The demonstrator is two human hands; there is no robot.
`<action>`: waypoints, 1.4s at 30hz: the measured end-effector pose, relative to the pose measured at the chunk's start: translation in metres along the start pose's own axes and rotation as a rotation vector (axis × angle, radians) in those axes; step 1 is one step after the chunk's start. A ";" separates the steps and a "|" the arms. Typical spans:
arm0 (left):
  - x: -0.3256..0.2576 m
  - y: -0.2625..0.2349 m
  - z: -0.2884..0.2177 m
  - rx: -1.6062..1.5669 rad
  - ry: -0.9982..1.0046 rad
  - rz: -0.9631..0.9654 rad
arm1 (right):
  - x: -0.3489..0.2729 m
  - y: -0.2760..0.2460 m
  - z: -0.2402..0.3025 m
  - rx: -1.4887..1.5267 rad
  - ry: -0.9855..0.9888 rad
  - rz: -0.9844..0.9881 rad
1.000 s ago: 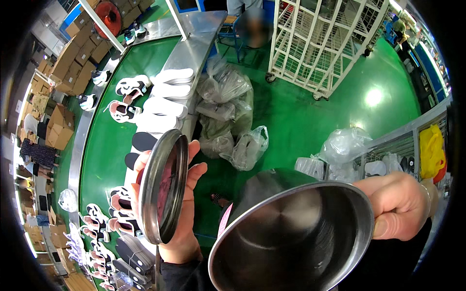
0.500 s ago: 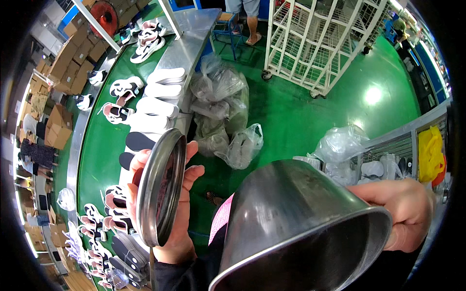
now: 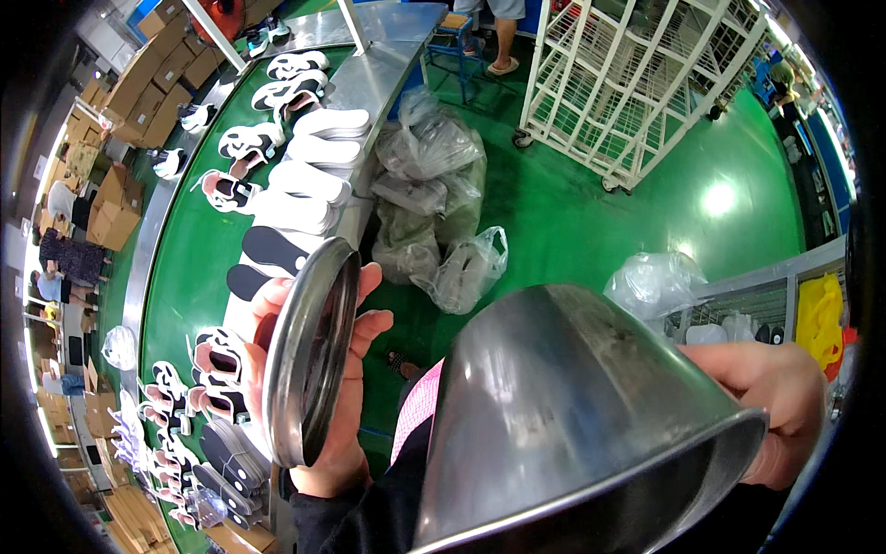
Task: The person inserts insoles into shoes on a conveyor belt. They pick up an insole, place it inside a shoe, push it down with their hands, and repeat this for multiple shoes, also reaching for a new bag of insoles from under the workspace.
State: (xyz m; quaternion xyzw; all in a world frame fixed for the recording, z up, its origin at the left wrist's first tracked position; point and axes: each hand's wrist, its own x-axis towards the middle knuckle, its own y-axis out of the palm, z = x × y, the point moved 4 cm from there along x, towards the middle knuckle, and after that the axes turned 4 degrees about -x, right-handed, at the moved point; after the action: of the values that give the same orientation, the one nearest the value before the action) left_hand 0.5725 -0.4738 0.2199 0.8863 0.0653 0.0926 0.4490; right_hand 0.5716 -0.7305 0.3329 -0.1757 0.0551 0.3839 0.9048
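Observation:
My left hand (image 3: 346, 420) holds a round steel lid (image 3: 288, 392) on edge, its fingers curled round the back and tips showing past the far rim. My right hand (image 3: 780, 402) grips the right side of a grey metal cup-shaped vessel (image 3: 563, 397); a handle there, if any, is hidden. The vessel is tilted, with its wide, dark mouth turned toward the lower right. It widens toward the rim and runs off the lower edge of the view. Lid and vessel are apart.
On the left, a green conveyor (image 3: 189, 277) carries sneakers (image 3: 249, 143). White insoles (image 3: 314, 185) and black insoles (image 3: 274, 247) lie along its edge. Plastic bags (image 3: 429, 185) sit on the floor beside it. A white wire cart (image 3: 637, 92) stands ahead; a yellow bag (image 3: 820, 309) hangs at right.
The vessel has tipped so that less of its inside shows. The lid stays in my left hand, almost unmoved. My view has shifted slightly, so the surroundings sit differently.

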 end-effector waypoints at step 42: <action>-0.009 -0.040 -0.081 0.129 0.288 0.018 | 0.106 0.053 0.020 0.335 0.151 0.240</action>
State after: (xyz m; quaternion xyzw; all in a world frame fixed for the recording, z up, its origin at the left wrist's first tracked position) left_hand 0.5440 -0.3886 0.2333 0.8914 0.1271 0.2184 0.3763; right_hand 0.6072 -0.6180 0.3126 -0.0434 0.2065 0.4601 0.8624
